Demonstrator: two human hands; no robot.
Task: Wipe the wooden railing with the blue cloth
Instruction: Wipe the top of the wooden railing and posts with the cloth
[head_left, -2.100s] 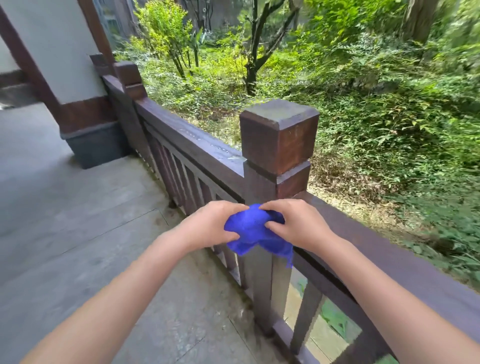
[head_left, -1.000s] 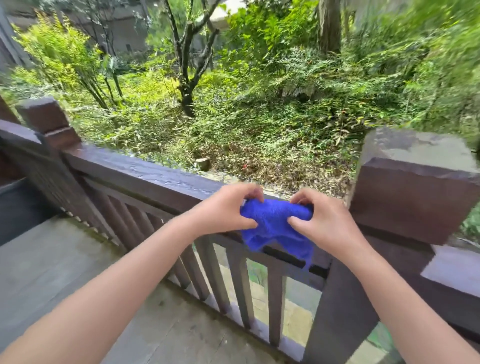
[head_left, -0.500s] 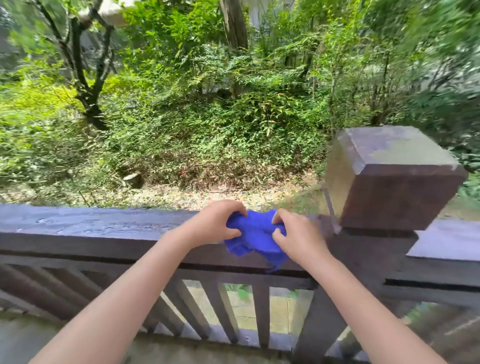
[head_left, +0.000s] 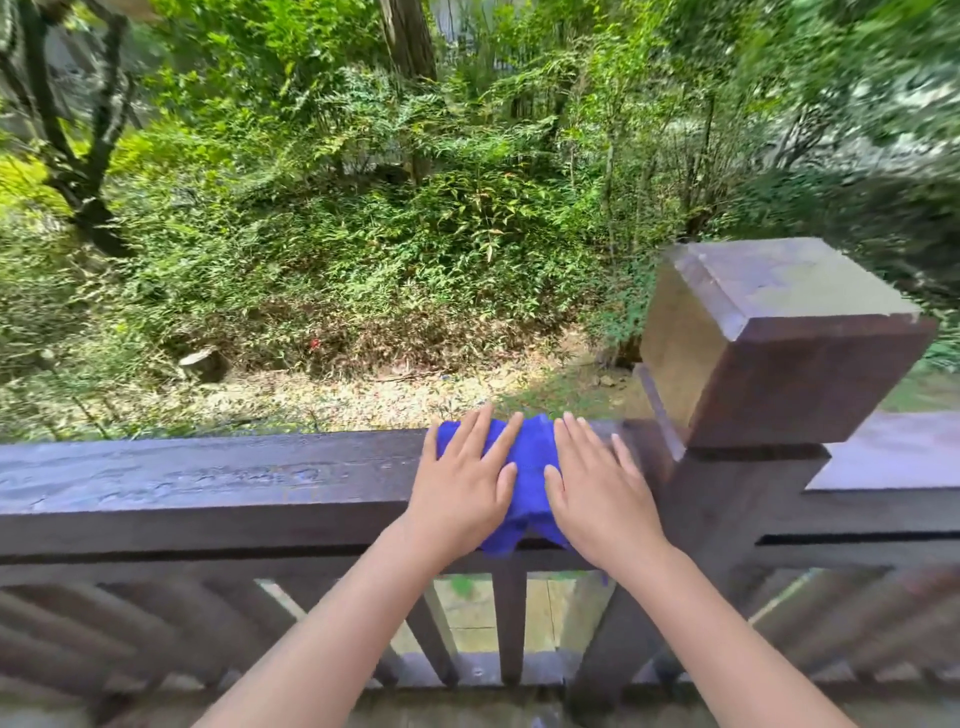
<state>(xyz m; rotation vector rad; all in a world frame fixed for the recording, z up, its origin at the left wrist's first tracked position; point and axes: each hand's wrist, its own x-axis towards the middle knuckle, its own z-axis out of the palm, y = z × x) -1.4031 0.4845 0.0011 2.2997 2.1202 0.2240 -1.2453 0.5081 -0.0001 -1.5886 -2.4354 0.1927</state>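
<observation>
The dark wooden railing (head_left: 208, 478) runs across the view from left to right. A blue cloth (head_left: 530, 467) lies spread over its top rail, with one edge hanging down the near side. My left hand (head_left: 465, 488) presses flat on the cloth's left part, fingers spread. My right hand (head_left: 597, 488) presses flat on its right part, close to the post. Both palms cover most of the cloth.
A thick square post with a wide cap (head_left: 779, 338) stands just right of my hands. Vertical balusters (head_left: 509, 623) fill the space below the rail. Beyond the railing lie a leaf-strewn slope, bushes and trees (head_left: 363, 208). The rail continues right of the post (head_left: 893, 462).
My hands were bunching the cloth between them; now both lie flat with fingers spread and the cloth is laid out on the top rail. The view turned to face the railing squarely.
</observation>
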